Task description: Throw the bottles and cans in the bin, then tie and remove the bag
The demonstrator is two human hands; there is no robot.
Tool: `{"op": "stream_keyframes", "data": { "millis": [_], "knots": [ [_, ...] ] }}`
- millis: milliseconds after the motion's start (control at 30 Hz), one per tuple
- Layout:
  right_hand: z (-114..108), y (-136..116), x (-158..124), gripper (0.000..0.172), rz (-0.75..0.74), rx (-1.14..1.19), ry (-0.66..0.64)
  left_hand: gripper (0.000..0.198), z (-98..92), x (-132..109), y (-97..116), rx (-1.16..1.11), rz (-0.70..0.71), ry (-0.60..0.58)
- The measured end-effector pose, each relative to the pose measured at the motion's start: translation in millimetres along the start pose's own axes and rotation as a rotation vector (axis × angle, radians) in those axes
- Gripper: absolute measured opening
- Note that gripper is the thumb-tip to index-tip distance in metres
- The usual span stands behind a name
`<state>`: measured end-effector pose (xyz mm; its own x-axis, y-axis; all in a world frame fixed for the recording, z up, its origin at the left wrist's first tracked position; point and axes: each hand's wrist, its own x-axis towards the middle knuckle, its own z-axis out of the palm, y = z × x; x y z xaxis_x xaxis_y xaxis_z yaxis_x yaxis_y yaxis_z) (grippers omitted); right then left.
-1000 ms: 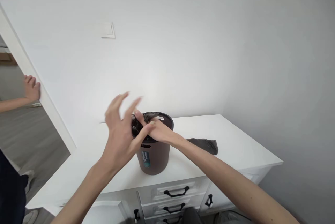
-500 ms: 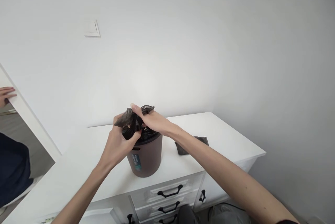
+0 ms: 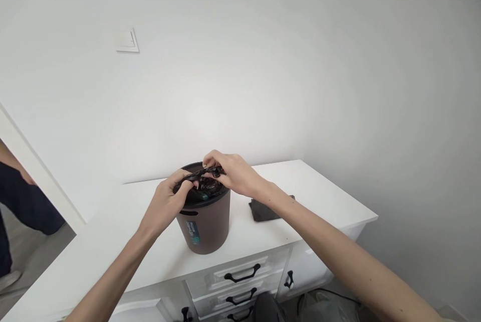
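Note:
A brown trash can (image 3: 210, 229) with a dark rim and a teal label stands upright on the white cabinet top. Bunched inside its mouth is a black trash bag (image 3: 212, 185), its upper edge gathered into a twisted strip between my hands. My left hand (image 3: 169, 201) pinches one end of that strip over the left side of the rim. At the other end, my right hand (image 3: 233, 174) grips the bag with thumb and fingers above the can's right side. A folded dark plastic bag (image 3: 265, 210) lies right of the can, partly hidden by my right forearm.
The white cabinet (image 3: 319, 186) has drawers with black handles (image 3: 242, 274). Behind it rises a white wall with a light switch (image 3: 128, 41). Beyond the doorway at left, a person's dark clothing (image 3: 28, 196) shows. A clear plastic bag (image 3: 326, 307) lies on the floor.
Both hands have come lower toward the can's mouth, and the bag's loose upper edge is now drawn into a twisted strip. The other person's hand has left the door frame.

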<state>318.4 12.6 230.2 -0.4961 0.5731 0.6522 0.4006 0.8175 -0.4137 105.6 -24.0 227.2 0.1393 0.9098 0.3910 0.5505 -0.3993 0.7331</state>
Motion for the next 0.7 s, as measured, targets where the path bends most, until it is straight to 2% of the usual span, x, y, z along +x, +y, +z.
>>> {"op": "stream_keyframes", "data": {
  "millis": [167,333,467,567,700],
  "knots": [
    [24.0,9.8,-2.6,0.020,-0.026,-0.204,0.208,0.028,4.5,-5.8,3.6,0.009,0.104,-0.057],
    [38.3,-0.1,2.3,0.026,-0.147,-0.280,0.291,0.062,2.9,1.4,8.7,-0.246,-0.139,-0.046],
    [39.4,-8.7,5.1,0.027,-0.172,-0.406,0.369,0.064,0.5,8.8,10.7,-0.365,-0.213,-0.062],
    [41.6,-6.8,2.0,0.023,-0.244,-0.467,0.426,0.064,1.0,10.6,5.0,-0.364,-0.191,0.030],
    [47.2,-3.9,-6.2,0.021,-0.311,-0.518,0.443,0.058,3.4,9.9,-5.5,-0.227,-0.065,0.207]
  ]
}}
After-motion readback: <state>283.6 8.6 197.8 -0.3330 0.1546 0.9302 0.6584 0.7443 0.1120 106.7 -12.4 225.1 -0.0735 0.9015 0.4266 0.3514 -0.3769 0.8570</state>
